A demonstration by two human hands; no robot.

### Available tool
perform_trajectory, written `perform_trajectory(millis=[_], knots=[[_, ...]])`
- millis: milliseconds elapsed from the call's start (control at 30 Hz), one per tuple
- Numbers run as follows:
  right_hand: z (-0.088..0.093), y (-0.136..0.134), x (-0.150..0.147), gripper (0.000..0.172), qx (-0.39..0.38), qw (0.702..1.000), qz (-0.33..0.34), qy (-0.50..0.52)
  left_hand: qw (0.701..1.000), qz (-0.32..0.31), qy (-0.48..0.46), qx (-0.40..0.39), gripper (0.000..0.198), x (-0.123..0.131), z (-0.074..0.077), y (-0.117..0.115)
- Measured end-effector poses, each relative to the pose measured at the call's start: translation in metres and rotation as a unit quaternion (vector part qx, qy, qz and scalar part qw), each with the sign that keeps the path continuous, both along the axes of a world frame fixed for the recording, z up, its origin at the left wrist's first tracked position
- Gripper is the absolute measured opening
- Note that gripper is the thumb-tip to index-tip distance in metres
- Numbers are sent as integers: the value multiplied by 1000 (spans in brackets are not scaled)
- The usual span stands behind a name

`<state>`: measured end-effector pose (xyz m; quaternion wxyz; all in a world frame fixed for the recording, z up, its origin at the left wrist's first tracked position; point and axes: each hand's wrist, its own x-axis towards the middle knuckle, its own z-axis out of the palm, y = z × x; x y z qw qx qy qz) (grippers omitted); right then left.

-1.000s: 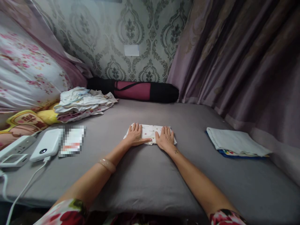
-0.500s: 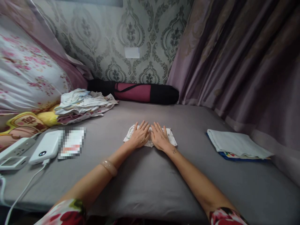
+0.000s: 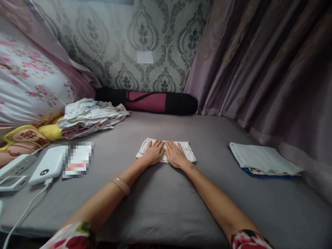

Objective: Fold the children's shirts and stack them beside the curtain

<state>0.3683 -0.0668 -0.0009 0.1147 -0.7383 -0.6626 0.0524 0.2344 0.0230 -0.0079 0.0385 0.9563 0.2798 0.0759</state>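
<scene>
A white folded cloth with small printed marks lies flat in the middle of the grey sheet. My left hand presses palm down on its left half, fingers stretched out and pointing away from me. Beside it, my right hand lies flat on the right half, fingers also extended. The two hands are side by side, thumbs close to each other, and they cover the cloth's middle. Neither hand grips anything.
On the right lies a folded pale cloth over something blue. A pile of clothes sits at the left rear. A white power bank with a cable and a power strip are at left. Behind lies a maroon-and-black bag.
Both hands have slid slightly towards me over the cloth, uncovering more of its far edge. The cloth stays in place.
</scene>
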Motion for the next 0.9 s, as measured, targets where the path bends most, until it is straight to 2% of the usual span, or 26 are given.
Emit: perform_trajectory(millis=[100,200,400,633,733,900], knots=[[5,-1,6,55,8,1000,-9,-1,999,19,-21,32,50,-5,4,3],[4,-4,11,55,19,999,-31,-9,998,42,-20,43,50,-10,1,9],[-3,-5,10,54,-5,999,-40,-9,998,54,-3,22,50,-11,-8,13],[5,-9,20,56,-23,999,-19,-11,998,61,9,3,53,-16,2,15],[4,-15,34,58,-12,998,-42,-35,997,79,9,-6,55,-25,2,24],[-7,-24,48,60,-18,995,-89,-46,993,99,28,-61,60,-37,-6,34]])
